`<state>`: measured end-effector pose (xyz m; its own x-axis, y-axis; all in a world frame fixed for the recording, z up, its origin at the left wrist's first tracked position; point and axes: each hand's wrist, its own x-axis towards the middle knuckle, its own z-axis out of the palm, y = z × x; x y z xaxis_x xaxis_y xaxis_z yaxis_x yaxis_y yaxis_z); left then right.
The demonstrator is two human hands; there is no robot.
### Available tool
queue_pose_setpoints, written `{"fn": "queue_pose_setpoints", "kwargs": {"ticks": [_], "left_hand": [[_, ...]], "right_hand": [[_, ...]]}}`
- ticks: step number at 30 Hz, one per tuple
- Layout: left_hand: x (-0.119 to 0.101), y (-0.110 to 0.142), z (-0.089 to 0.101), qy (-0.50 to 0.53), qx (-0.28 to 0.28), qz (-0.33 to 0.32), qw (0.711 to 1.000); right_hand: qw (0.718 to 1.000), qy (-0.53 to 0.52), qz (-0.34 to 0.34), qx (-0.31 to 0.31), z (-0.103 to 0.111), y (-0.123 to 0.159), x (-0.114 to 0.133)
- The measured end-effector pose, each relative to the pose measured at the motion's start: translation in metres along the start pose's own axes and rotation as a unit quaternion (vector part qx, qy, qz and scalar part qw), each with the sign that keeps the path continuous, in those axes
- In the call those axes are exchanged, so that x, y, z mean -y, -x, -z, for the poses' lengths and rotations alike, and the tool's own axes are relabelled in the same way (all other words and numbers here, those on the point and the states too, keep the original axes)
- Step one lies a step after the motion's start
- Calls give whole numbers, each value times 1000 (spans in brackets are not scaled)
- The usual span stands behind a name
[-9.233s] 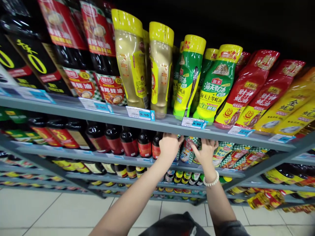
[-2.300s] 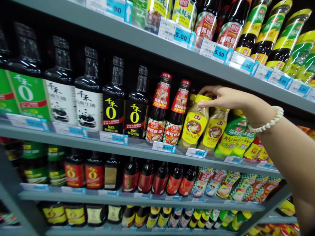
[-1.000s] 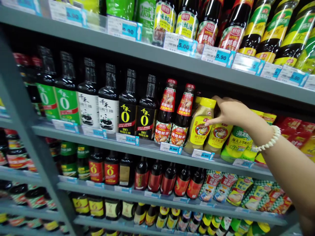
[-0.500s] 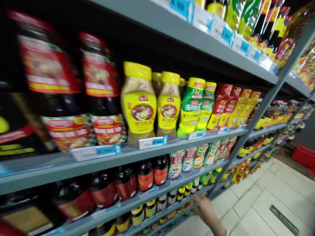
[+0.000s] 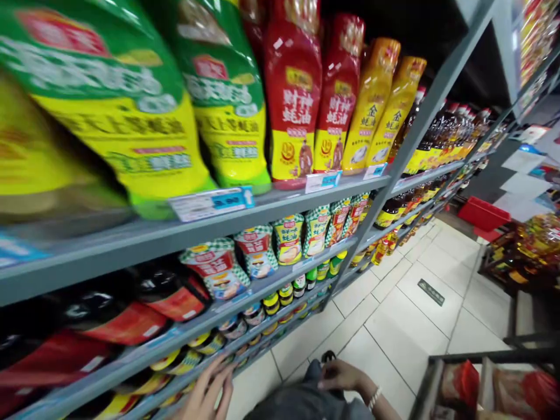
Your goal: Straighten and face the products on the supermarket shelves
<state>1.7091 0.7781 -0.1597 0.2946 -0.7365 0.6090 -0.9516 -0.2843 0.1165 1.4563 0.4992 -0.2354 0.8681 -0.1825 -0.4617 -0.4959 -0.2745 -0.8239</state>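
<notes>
My left hand [image 5: 207, 388] is at the bottom of the view, beside the lower shelves of jars. Its fingers are stretched out and a little apart, with nothing in them. My right hand [image 5: 345, 374], with a pale beaded bracelet [image 5: 375, 398] at the wrist, hangs in front of my dark clothing [image 5: 301, 402]. Its fingers are loosely bent and no object shows in them. Small yellow-labelled jars [image 5: 210, 341] stand on the shelf nearest my left hand. Higher up are green-and-yellow bottles [image 5: 227, 128], red bottles [image 5: 294, 99] and golden bottles [image 5: 371, 105].
Grey shelving [image 5: 280, 204] runs along the left, its upright post [image 5: 431, 105] reaching toward the aisle. Price tags [image 5: 212, 203] line the shelf edges. Pale floor tiles [image 5: 394, 315] lie to the right. A red container [image 5: 483, 214] and a rack with packets [image 5: 459, 385] stand across the aisle.
My view has moved along the shelves to the right and closer to the green bottles. Both hands now show at the bottom, where only one blurred hand showed before.
</notes>
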Motion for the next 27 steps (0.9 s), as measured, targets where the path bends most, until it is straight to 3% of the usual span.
{"fn": "queue_pose_setpoints", "kwargs": {"ticks": [2, 5, 11, 14, 18, 20, 22, 25, 27], "left_hand": [[-28, -21, -15, -18, 12, 8, 1000], [-73, -51, -43, -25, 24, 25, 999], [-160, -108, -109, -6, 21, 70, 997], [-197, -130, -129, -10, 26, 99, 995], [-231, -137, -136, -8, 42, 160, 986], [-239, -130, -136, -17, 41, 187, 981], [-243, -119, -135, -36, 38, 209, 977], [-246, -104, -133, -59, 36, 234, 970], [-249, -98, -131, -67, 32, 245, 967]], "right_hand": [[999, -34, 17, 3, 19, 2, -15], [999, 6, 11, -45, 55, 7, -43], [978, 179, -53, -90, 180, -2, -109], [962, 261, -61, -59, 220, -24, -121], [935, 331, -20, 126, 214, -44, -103], [919, 358, 10, 166, 208, -50, -81], [915, 381, 58, 120, 213, -62, -53], [909, 392, 132, -48, 236, -95, -3], [894, 399, 148, -141, 251, -124, 27]]}}
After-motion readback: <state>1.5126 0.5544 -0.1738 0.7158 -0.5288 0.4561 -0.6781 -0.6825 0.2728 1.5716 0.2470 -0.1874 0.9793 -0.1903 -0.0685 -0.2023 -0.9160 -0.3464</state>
